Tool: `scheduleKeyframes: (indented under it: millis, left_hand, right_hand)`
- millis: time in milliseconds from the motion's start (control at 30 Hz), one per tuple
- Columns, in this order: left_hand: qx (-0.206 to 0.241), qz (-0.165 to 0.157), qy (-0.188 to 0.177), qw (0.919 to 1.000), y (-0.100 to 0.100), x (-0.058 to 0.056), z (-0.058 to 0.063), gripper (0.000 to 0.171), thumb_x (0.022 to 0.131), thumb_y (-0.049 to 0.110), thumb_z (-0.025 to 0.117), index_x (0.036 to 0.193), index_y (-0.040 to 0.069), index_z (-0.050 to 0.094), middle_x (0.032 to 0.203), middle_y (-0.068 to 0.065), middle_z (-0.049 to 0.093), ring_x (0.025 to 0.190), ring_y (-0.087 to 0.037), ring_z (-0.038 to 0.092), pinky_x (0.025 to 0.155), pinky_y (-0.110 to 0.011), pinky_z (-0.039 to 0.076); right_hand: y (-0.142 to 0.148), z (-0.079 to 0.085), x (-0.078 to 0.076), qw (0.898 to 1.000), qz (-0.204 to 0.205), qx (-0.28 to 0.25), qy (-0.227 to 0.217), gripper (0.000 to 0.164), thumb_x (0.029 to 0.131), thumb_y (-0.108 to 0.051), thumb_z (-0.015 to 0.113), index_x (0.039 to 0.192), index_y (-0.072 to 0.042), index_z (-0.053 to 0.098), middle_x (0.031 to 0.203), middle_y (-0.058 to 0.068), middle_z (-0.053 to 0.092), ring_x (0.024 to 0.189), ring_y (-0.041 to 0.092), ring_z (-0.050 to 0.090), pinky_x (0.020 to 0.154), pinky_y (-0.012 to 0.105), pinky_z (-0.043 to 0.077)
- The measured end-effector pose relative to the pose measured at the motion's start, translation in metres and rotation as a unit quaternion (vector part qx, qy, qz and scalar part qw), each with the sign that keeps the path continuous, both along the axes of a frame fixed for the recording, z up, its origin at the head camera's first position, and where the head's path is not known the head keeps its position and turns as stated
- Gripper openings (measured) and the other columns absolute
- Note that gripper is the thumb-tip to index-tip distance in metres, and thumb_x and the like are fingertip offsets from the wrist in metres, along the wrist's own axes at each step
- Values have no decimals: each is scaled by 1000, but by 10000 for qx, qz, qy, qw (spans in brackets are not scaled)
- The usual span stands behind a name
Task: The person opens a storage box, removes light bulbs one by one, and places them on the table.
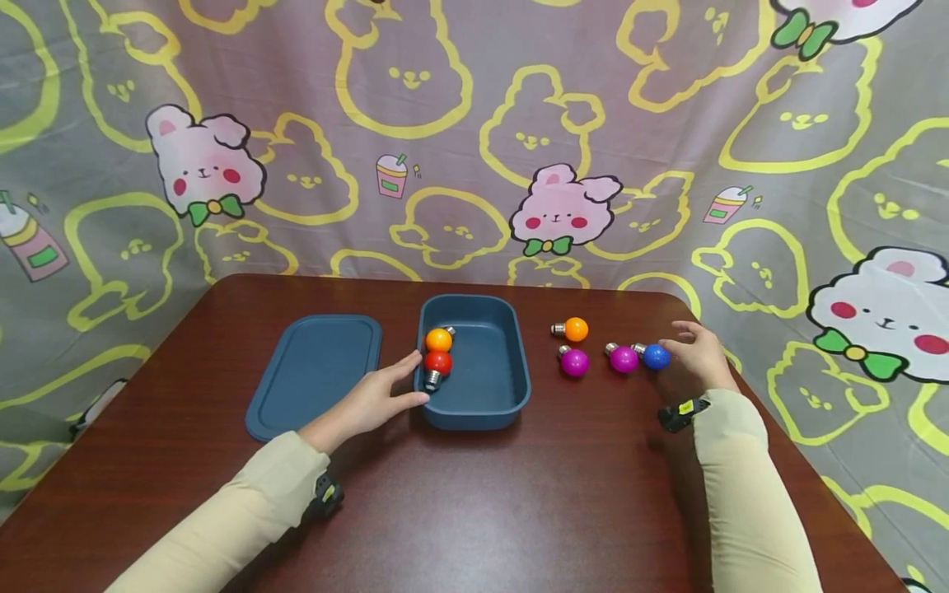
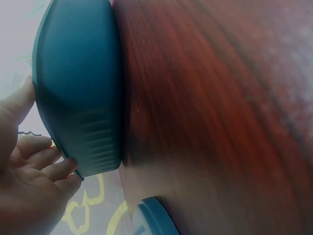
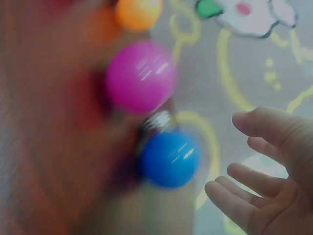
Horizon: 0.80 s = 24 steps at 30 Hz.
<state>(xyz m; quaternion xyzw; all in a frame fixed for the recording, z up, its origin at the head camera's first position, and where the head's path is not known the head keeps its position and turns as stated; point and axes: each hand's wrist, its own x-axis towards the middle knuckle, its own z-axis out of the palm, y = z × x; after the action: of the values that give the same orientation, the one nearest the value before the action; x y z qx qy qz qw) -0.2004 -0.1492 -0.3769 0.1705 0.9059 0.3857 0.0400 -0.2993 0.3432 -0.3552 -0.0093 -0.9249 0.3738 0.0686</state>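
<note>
A dark blue rectangular box (image 1: 474,419) stands on the table, with an orange light bulb (image 1: 438,340) and a red light bulb (image 1: 438,362) lying along its left side. My left hand (image 1: 378,397) touches the box's left rim, thumb and fingertips spread along the edge in the left wrist view. Over on the right, my right hand (image 1: 698,357) is beside a blue light bulb (image 1: 656,357), its fingers loosely bent with nothing between them. In the right wrist view the blue bulb lies left of the fingertips, and its metal base points toward a purple light bulb (image 3: 141,77).
Another purple bulb (image 1: 574,362) and an orange bulb (image 1: 576,329) lie between the box and my right hand. A flat blue lid (image 1: 319,371) rests left of the box. Behind the brown table (image 1: 474,511) hangs a patterned curtain (image 1: 460,165).
</note>
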Motion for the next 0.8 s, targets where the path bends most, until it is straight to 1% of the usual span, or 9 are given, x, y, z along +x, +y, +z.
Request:
scheduleKeyframes:
  millis: [133, 167, 300, 400, 500, 633, 733, 800]
  left_hand:
    - [-2, 1, 15, 10000, 0, 0, 1, 73, 85, 29, 67, 143, 3, 31, 148, -9, 26, 130, -30, 31, 101, -50, 28]
    - [4, 2, 26, 10000, -1, 0, 1, 72, 85, 29, 67, 143, 3, 31, 148, -9, 27, 130, -30, 31, 101, -50, 28]
    - [-6, -11, 51, 10000, -1, 0, 0, 73, 85, 29, 66, 143, 3, 31, 148, -9, 27, 130, -30, 31, 101, -50, 28]
    - [-10, -22, 67, 10000, -1, 1, 0, 73, 85, 30, 66, 143, 3, 31, 148, -8, 27, 130, -30, 31, 101, -50, 28]
    - [2, -26, 76, 10000, 0, 1, 1, 72, 85, 29, 67, 142, 3, 31, 148, -8, 27, 130, -29, 31, 101, -50, 28]
    - [33, -30, 85, 10000, 0, 1, 1, 72, 85, 28, 66, 142, 2, 32, 148, -8, 27, 131, -29, 31, 102, -49, 28]
    - [32, -35, 113, 9999, 0, 2, 2, 71, 85, 28, 66, 142, 2, 32, 148, -9, 27, 131, -30, 31, 102, -49, 28]
    - [33, -35, 114, 9999, -1, 2, 2, 71, 85, 28, 66, 142, 2, 32, 148, -9, 27, 130, -30, 31, 102, -49, 28]
  right_hand:
    - [-14, 22, -2, 9995, 250, -60, 181, 56, 90, -24, 59, 133, 6, 40, 123, 33, 47, 97, 41, 55, 74, 33, 47]
    - [-19, 28, -3, 9991, 330, 6, 277, 55, 90, -25, 59, 133, 5, 41, 123, 32, 48, 97, 40, 55, 74, 32, 46]
    - [-44, 50, -3, 9967, 655, -202, 444, 53, 90, -24, 61, 133, 3, 43, 123, 30, 48, 102, 39, 52, 81, 41, 44]
    - [-66, 62, -2, 9938, 895, -364, 543, 53, 89, -23, 62, 133, 1, 44, 123, 27, 49, 108, 39, 50, 87, 48, 42]
    - [-87, 72, -2, 9892, 1243, -503, 595, 54, 88, -23, 64, 134, -1, 44, 125, 25, 49, 113, 39, 48, 92, 50, 40]
    - [-118, 81, 3, 9799, 1769, -750, 534, 55, 87, -20, 65, 135, -3, 43, 128, 22, 47, 116, 37, 47, 94, 49, 39]
    - [-141, 84, 7, 9715, 2123, -957, 441, 54, 87, -17, 65, 135, -4, 43, 129, 20, 47, 116, 35, 48, 93, 48, 40]
    - [-156, 83, 10, 9665, 2336, -997, 374, 54, 87, -16, 65, 135, -5, 43, 130, 19, 47, 115, 35, 48, 92, 47, 41]
